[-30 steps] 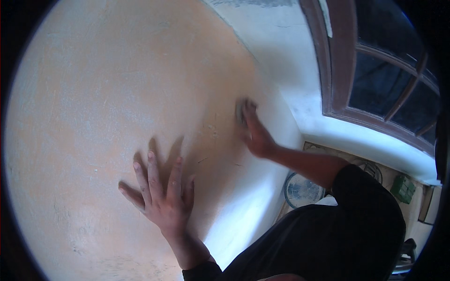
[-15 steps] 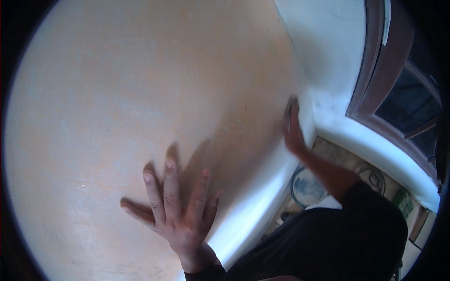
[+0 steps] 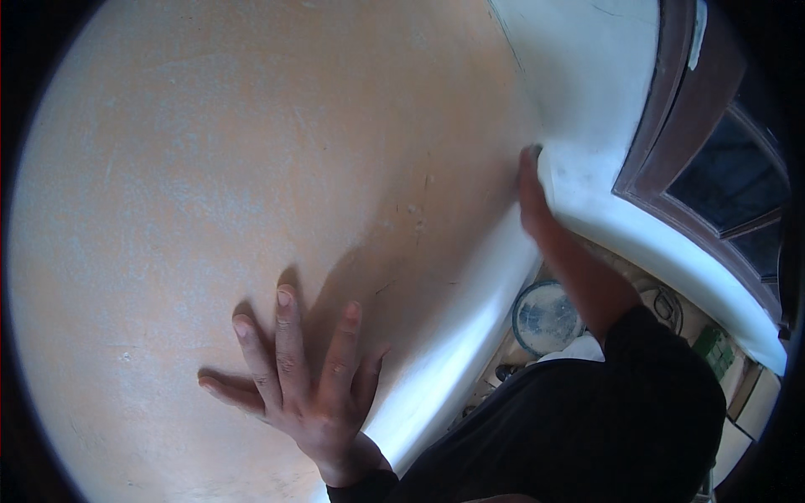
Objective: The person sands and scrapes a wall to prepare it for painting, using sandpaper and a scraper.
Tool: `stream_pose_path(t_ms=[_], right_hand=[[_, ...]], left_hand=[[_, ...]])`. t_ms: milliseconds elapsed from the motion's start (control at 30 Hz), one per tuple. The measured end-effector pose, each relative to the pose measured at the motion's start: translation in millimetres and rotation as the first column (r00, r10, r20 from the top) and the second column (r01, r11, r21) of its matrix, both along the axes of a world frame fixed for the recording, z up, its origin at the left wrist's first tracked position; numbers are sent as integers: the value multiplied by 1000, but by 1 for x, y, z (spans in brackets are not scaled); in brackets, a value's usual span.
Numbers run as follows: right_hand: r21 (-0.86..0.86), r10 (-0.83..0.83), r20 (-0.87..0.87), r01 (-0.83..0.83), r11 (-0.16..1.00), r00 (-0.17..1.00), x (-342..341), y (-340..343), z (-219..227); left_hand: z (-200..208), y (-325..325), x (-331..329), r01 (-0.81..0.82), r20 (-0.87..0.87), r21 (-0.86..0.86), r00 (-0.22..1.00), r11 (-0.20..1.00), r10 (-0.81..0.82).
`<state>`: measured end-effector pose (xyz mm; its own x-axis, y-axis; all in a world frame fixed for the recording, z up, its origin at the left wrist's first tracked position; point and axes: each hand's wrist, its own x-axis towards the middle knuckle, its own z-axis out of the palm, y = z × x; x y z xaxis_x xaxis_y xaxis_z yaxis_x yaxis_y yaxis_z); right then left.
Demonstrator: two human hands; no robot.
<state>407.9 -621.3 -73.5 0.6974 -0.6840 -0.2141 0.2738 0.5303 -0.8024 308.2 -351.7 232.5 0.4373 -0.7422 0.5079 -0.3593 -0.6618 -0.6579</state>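
My left hand point(image 3: 323, 398) lies on a large peach-coloured wall point(image 3: 193, 176) with patchy pale marks. Its fingers are spread wide and nothing is in them. Further off to the right, my right hand point(image 3: 534, 197) presses against the same wall close to its corner with a white wall point(image 3: 587, 109). That hand is seen edge-on and slightly blurred, its fingers together. A small dark-grey edge shows at the fingertips; what it belongs to is hidden behind the hand.
A brown wooden frame with dark panes point(image 3: 713, 184) is set in the white wall. Below my right arm stand a round tub point(image 3: 547, 318) with whitish contents and a green crate-like object point(image 3: 713, 350) on the floor. Small scuffs and cracks mark the peach wall.
My right hand has moved a little up the wall, nearer the corner. My left hand stays spread on the wall, appearing slightly further left as the view shifts.
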Motion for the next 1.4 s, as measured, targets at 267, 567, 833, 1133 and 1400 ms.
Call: stream_pose_path(t_ms=[267, 567, 833, 1133, 1400], right_hand=[[-249, 124, -244, -186, 950, 962, -38, 79, 16], [230, 135, -208, -85, 969, 969, -10, -14, -19], [357, 31, 53, -48, 933, 998, -11, -11, -6], [-36, 60, -178, -68, 997, 982, -33, 72, 14], [439, 73, -78, -32, 898, 994, 1, -38, -19]], left_hand=[[-4, -7, 7, 9, -8, 13, 1000, 1000, -9], [-1, -16, 6, 20, -21, -4, 1000, 1000, -20], [1, -5, 3, 61, 14, -41, 998, 997, -61], [-2, -5, 1, 42, 56, -8, 998, 999, -42], [-6, -8, 7, 61, 39, -33, 997, 998, -60]])
